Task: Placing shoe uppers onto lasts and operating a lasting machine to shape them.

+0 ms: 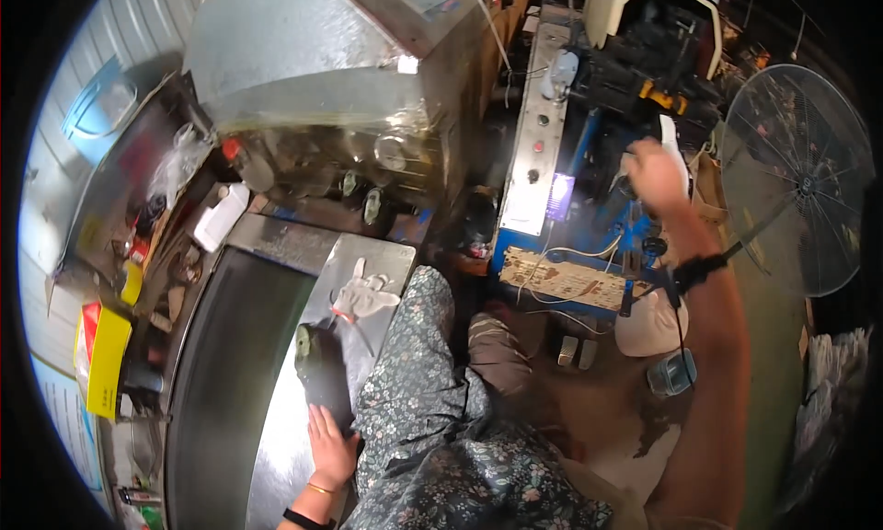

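My left hand (333,445) rests at the near end of a dark shoe-shaped piece (324,374) with a greenish top, its fingers stretched out against it. That piece lies on a shiny metal ledge beside my lap. A pale work glove (366,295) lies farther along the same ledge. Out to the right, my right hand (658,178) is raised over a blue-framed machine (598,240), fingers curled. Right beside those fingers stands a white curved piece (669,136). What the curled fingers hold, if anything, is hidden.
A dark conveyor belt (235,364) runs left of the ledge, below a large metal hood (294,56). Two similar dark pieces (372,206) stand under the hood. A control panel (541,125) with buttons is ahead. A caged fan (798,180) stands right; a yellow-red box (106,360) sits far left.
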{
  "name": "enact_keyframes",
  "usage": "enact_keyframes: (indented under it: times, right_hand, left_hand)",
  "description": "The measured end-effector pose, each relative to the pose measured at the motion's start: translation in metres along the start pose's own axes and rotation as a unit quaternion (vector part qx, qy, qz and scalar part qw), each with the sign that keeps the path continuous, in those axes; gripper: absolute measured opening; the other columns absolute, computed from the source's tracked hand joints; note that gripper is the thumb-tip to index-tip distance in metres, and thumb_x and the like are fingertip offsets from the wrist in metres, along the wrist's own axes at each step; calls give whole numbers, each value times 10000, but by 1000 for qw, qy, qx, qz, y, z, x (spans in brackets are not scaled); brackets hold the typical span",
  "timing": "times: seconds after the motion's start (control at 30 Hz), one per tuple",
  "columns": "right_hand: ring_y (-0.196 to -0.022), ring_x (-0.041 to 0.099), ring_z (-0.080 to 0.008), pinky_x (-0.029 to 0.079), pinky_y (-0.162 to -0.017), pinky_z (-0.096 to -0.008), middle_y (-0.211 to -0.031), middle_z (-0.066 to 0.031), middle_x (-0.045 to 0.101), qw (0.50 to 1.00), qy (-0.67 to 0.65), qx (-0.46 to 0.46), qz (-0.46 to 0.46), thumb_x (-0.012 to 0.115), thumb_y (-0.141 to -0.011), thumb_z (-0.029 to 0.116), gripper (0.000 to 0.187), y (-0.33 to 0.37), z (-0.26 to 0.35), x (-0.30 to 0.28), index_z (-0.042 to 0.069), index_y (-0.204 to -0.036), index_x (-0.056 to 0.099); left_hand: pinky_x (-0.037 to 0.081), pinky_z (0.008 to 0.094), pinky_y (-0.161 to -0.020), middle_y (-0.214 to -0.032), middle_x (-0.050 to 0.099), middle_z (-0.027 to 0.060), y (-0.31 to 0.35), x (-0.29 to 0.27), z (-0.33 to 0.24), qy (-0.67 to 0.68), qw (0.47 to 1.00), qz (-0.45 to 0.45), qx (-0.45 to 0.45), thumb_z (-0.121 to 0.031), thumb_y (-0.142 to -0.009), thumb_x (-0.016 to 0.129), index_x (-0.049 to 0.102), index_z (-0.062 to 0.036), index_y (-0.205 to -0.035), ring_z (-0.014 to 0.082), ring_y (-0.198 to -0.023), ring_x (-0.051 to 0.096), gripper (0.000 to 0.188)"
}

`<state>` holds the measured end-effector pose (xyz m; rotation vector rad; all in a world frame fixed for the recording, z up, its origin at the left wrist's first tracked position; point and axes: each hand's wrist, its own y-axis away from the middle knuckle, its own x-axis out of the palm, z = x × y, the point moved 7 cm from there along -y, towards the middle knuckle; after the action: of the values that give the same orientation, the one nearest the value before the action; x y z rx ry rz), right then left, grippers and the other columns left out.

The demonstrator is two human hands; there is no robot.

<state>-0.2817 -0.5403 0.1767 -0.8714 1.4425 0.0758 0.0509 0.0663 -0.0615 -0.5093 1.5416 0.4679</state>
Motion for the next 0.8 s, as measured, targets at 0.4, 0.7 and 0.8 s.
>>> enact_keyframes:
  times: [0.4,0.7,0.8]
  right_hand:
    - [-1224,503,-344,389,-1047,-432,-1315,-168,521,928,-242,30,-281,794,-698,208,723,79,23,-25,39,-1338,502]
    - [-1311,444,-336,357,-1091,-484,-1582,-209,203,557,-778,-63,283,683,-734,705,1204,218,303,20,62,-1560,88]
    - [-1176,545,-210,455,-988,-348,-1488,-142,393,383,-781,-21,492,690,-890,428,859,240,345,30,68,-1529,241]
  left_hand:
    - [416,371,-1066,-1337,582,179,-73,-43,-113,554,827,3,91,-210,-943,655,551,-9,-1324,285,-1254,548,443]
    - [471,352,-961,-1263,605,92,-134,-79,-133,836,523,103,-130,-564,-1015,391,492,-19,-1365,197,-1119,589,655]
    - [520,443,-801,-994,693,177,-94,-72,-117,383,911,152,-21,-570,-948,525,549,-68,-1210,305,-902,678,567]
